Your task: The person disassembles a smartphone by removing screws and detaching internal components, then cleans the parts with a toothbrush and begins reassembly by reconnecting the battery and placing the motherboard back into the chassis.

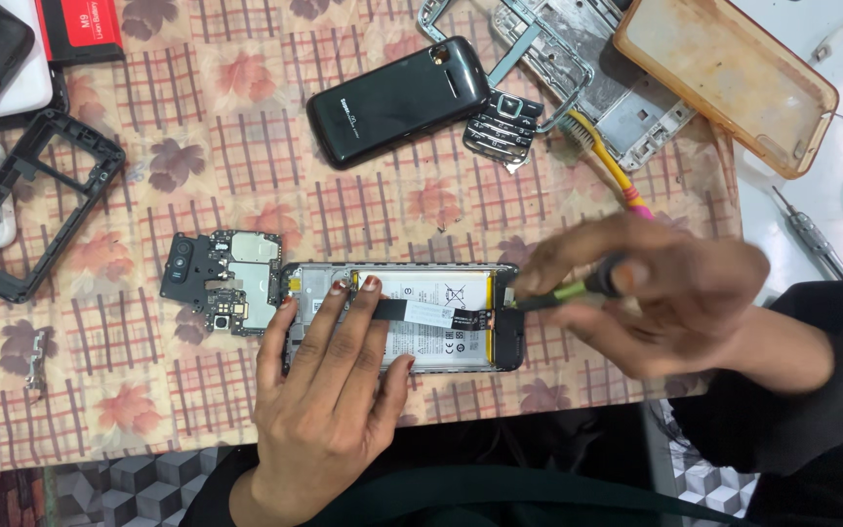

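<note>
An opened phone [402,317] is shown lying back-up on the patterned tablecloth [246,88], its white battery [436,312] and a flex cable [421,312] exposed. It is pinned by the left hand [329,390], fingers spread and fingertips pressed on the frame. A green-shafted tool [563,291] is pinched by the right hand [656,293], its tip set at the phone's right end. A circuit board [224,281] lies just left of the phone; a black phone [397,100], keypad [502,122] and toothbrush [605,161] lie beyond.

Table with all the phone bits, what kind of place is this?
Probably a phone repair bench. An opened smartphone with its white battery showing lies under both hands, a loose dark circuit board sits beside it, and an empty black plastic phone frame lies nearby.
</note>
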